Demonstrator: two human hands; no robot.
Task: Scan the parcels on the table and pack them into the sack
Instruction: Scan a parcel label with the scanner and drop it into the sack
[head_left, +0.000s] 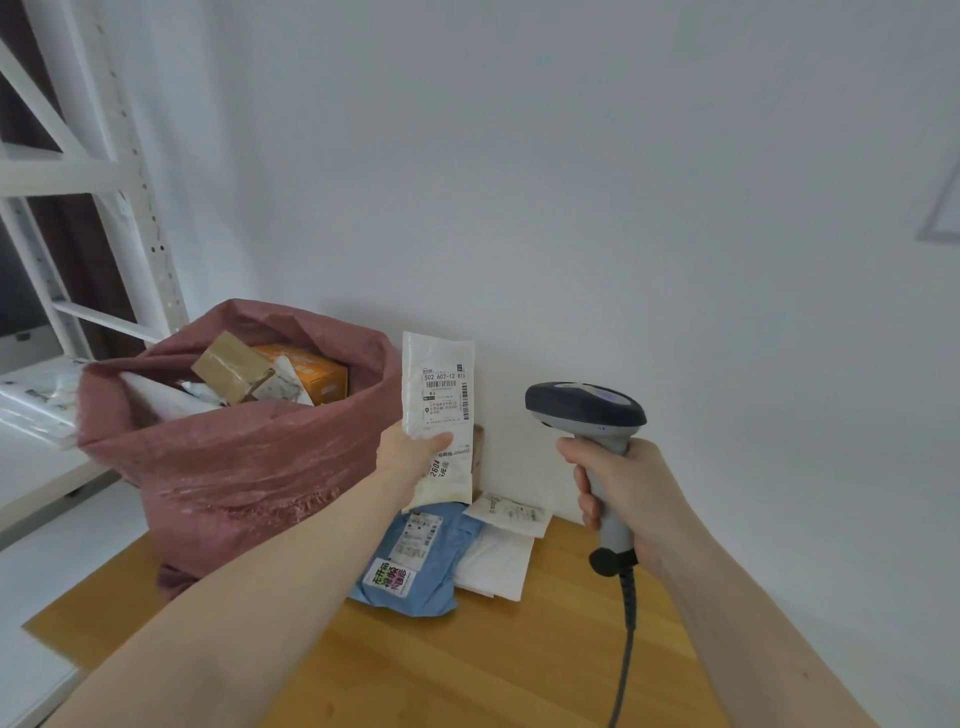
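I was at the scanning step: my left hand (410, 449) pinched a white parcel (438, 415) upright beside the sack (234, 447) at the counter's (467, 665) far edge, my right hand (623, 493) gripped the scanner (587, 410), which, I judged, next needed aiming at its barcode.

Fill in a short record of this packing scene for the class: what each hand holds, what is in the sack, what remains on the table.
left hand: holds white flat labelled parcel upright
right hand: grips grey handheld barcode scanner
dark red woven sack: open, holds brown cardboard box, orange box, white packets
wooden table: blue plastic mailer, white paper parcels
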